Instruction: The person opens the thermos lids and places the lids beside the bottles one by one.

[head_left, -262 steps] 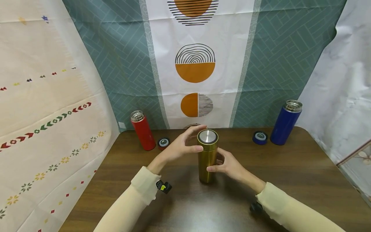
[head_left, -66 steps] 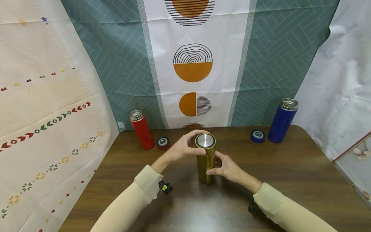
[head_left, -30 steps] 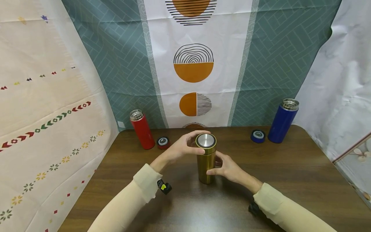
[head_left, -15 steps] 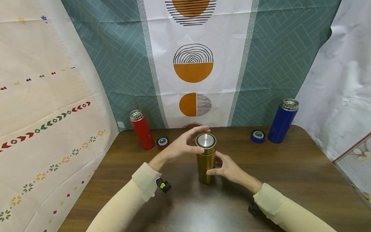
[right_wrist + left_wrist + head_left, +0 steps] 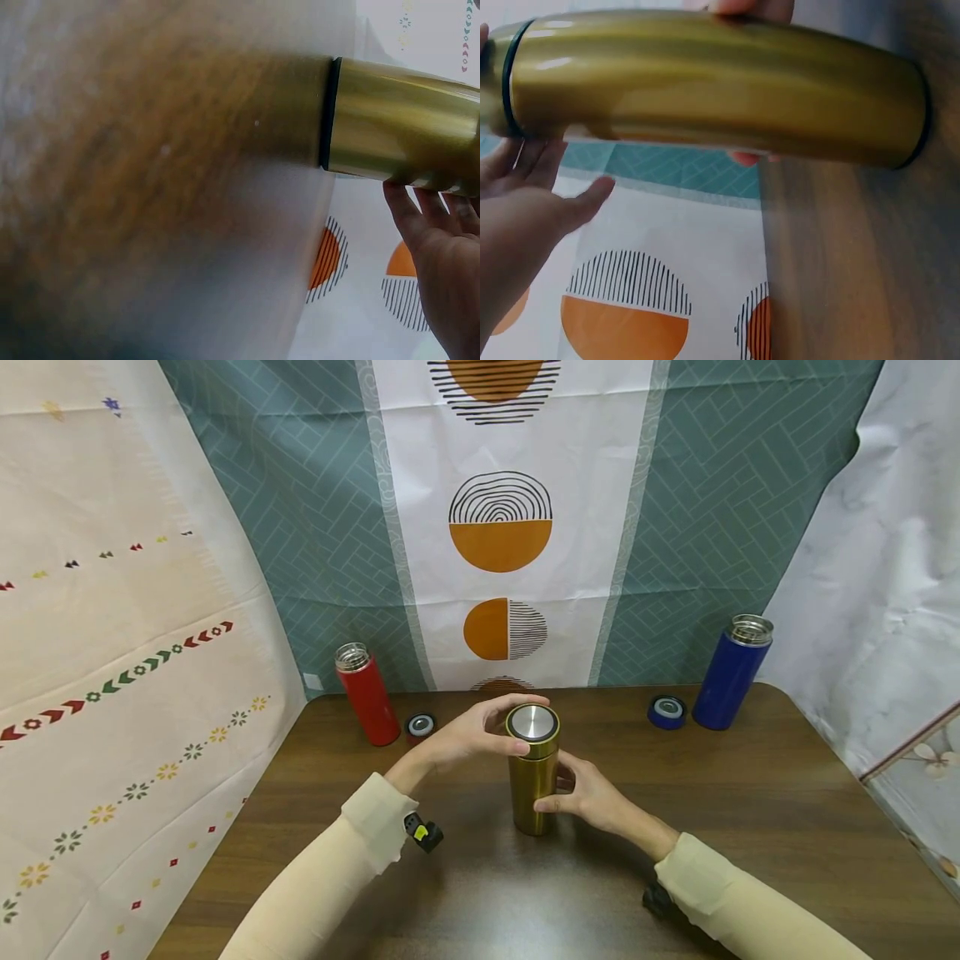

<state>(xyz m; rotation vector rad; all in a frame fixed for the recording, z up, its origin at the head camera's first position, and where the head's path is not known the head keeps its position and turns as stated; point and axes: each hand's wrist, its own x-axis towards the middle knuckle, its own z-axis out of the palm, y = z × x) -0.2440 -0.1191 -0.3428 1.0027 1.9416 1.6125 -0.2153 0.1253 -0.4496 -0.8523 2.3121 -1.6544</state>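
A gold thermos (image 5: 531, 797) stands upright on the wooden table in the head view, capped by a gold lid with a silver disc on top (image 5: 533, 723). My left hand (image 5: 478, 735) grips the lid from the left, thumb on its near side and fingers around the far side. Lower down, my right hand (image 5: 596, 795) holds the thermos body from the right, thumb in front, fingers partly hidden behind. Seen from the left wrist, the gold body (image 5: 720, 82) runs across the top. In the right wrist view, fingers (image 5: 439, 214) curve against its side.
At the back left stands an uncapped red thermos (image 5: 369, 702), its red lid (image 5: 420, 725) lying beside it near my left wrist. An uncapped blue thermos (image 5: 731, 681) and its blue lid (image 5: 667, 712) are at the back right. Patterned cloth (image 5: 360, 568) hangs behind the table (image 5: 720, 793).
Half a second ago my left fingers were raised off the lid's far side; now they have closed back around it. My right hand and the gold thermos hold their place.
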